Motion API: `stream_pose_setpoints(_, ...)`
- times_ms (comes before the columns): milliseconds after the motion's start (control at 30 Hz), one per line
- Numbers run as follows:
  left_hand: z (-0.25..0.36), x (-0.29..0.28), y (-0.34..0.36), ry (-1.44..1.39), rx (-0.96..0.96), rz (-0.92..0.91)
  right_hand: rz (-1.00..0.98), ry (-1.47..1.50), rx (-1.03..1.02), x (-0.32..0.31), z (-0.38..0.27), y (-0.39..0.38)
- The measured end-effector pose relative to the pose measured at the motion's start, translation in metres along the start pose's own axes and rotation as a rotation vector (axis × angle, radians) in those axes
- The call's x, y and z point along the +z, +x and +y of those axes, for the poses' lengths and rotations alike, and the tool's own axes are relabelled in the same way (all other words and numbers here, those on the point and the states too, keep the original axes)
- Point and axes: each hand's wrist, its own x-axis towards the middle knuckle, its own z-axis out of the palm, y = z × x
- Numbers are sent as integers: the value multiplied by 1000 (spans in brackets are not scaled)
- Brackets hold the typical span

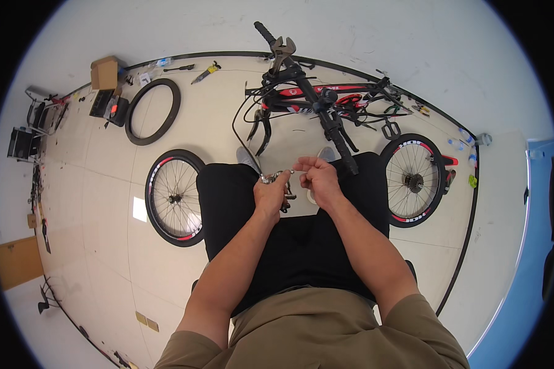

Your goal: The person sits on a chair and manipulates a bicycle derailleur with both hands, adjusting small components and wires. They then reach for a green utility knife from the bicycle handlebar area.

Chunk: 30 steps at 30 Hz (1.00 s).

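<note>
Between my knees my left hand is closed around a silver metal brake caliper, which sits at the end of a black cable. That cable runs up to the handlebar of a bicycle. Just right of the caliper is my right hand, its index finger pointing left and the other fingers curled in. Whatever those fingers pinch, if anything, is too small to make out. An adjustable wrench lies against the upper part of the handlebar. The red and black bicycle frame is beyond my knees, its fork without a wheel.
One wheel lies by my left knee, another wheel with a cassette by my right. Farther left are a loose tyre, an open cardboard box and a black case. Plastic bottles lie along the right wall.
</note>
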Motion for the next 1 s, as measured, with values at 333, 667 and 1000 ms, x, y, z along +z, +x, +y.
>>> stream_pose_setpoints(333,4,0,-4,0,13,4,-76,-258,-118,5,12,-3)
stream_pose_setpoints(667,-4,-2,2,-3,34,11,14,-348,-161,10,9,-9)
stream_pose_setpoints(1000,-3,-1,2,0,21,13,-6,-386,-182,6,12,-8)
